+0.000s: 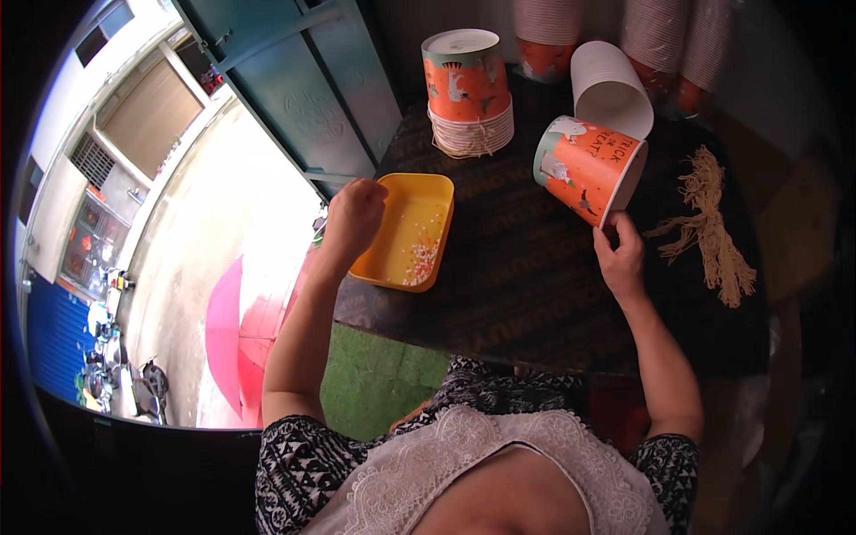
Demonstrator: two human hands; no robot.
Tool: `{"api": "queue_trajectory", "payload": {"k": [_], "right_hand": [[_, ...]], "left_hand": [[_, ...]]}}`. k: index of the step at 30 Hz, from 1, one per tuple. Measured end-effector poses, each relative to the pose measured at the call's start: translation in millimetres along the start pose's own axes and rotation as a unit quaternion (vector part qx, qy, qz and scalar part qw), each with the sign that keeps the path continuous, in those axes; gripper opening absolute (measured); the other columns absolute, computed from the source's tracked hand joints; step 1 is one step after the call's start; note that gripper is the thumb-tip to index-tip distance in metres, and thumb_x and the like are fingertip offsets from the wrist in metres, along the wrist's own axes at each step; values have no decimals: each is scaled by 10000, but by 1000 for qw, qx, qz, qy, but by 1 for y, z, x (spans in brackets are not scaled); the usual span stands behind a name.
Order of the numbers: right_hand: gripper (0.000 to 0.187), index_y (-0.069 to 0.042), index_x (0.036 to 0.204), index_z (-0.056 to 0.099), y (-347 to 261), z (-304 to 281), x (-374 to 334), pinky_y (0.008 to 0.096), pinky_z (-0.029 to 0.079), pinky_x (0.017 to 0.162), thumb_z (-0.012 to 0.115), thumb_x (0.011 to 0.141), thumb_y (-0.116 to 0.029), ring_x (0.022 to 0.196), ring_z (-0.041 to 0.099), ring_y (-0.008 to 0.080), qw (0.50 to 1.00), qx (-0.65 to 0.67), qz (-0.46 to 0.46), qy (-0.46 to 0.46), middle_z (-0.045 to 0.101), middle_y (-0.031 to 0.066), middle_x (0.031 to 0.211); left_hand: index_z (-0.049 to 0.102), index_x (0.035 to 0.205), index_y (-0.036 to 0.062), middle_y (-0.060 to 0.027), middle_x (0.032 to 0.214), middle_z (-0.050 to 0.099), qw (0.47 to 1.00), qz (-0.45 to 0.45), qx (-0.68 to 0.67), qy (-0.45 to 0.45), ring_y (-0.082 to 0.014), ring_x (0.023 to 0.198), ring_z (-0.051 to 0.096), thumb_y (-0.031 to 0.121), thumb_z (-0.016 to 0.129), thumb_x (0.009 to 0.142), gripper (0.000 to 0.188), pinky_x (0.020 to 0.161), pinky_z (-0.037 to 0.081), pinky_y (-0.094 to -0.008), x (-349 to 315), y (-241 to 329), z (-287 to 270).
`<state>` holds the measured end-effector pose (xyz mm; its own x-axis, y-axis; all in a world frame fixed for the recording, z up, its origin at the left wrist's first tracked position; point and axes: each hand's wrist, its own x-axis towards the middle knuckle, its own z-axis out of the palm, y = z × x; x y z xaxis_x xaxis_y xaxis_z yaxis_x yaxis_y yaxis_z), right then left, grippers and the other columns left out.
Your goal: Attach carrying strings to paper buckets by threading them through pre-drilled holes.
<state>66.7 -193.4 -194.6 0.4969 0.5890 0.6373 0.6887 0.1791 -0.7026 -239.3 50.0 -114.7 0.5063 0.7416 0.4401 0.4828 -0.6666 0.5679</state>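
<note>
An orange and green paper bucket [584, 169] is held up, to the right of a shallow yellow plastic tray [401, 205]

The job looks partway along to me. A stack of upside-down orange paper buckets [466, 94] stands past the tray and a bit to its right. Thin tan cord [459, 150] shows low down by its rims, so that part may be done. No cord shows on the held bucket, so that one looks unfinished. A loose bunch of tan cords [709, 227] lies far to the right of the tray. I can't tell how many buckets are left.

The right hand [618, 252] pinches the held bucket's rim. The bucket is tipped on its side over the dark bench [508, 285], and I can't see its inside well. The left hand [355, 214] is curled up at the tray's left edge. Its fingertips are hidden, so I can't tell if it pinches anything.

The tray has little white and orange bits [423, 259], mostly in its near right part. Far right of the tray, a white paper tub [606, 85] lies tipped; I see nothing in it. Behind are tall stacks of buckets in clear plastic [655, 36].
</note>
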Motion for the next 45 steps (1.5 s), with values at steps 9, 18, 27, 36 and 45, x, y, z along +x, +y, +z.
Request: {"api": "queue_trajectory", "payload": {"k": [9, 18, 27, 36, 45], "right_hand": [[70, 18, 866, 543, -5, 2, 3, 338, 451, 655, 608, 847, 3, 736, 565, 286, 999, 7, -47, 24, 549, 143, 830], [70, -6, 853, 558, -33, -10, 0, 260, 427, 557, 584, 902, -50, 660, 536, 111, 996, 78, -51, -5, 534, 51, 784], [113, -14, 883, 607, -27, -7, 3, 402, 500, 719, 668, 788, -2, 826, 595, 328, 981, 33, -190, -22, 604, 132, 856], [124, -21, 872, 620, -26, -22, 4, 384, 499, 733, 703, 785, -53, 843, 600, 306, 987, 16, -155, -33, 610, 120, 859], [96, -40, 922, 650, 29, -159, 0, 352, 508, 800, 613, 833, -28, 920, 614, 271, 975, -199, 55, -78, 604, 85, 972]], "left_hand": [[637, 860, -33, -147, 828, 615, 998, 61, -31, 2, -265, 727, 642, 68, 600, 858, 108, 659, 495, -329, -14, 27, -1], [591, 996, 5, -178, 1073, 579, 963, 266, -45, -26, -373, 991, 580, 20, 636, 798, 204, 834, 477, -419, -29, 128, 35], [553, 1209, 45, -188, 1408, 416, 908, 405, 82, -63, -413, 1332, 345, 124, 701, 732, 506, 1073, 311, -513, -16, 201, 91], [612, 873, 25, -179, 1212, 548, 883, 430, 132, -133, -410, 1275, 409, 225, 759, 698, 304, 1084, 258, -588, 0, 215, 96], [508, 884, 37, -157, 1141, 551, 908, 411, 75, -17, -377, 1218, 460, 28, 729, 658, 316, 1015, 341, -526, 2, 185, 73]]}}
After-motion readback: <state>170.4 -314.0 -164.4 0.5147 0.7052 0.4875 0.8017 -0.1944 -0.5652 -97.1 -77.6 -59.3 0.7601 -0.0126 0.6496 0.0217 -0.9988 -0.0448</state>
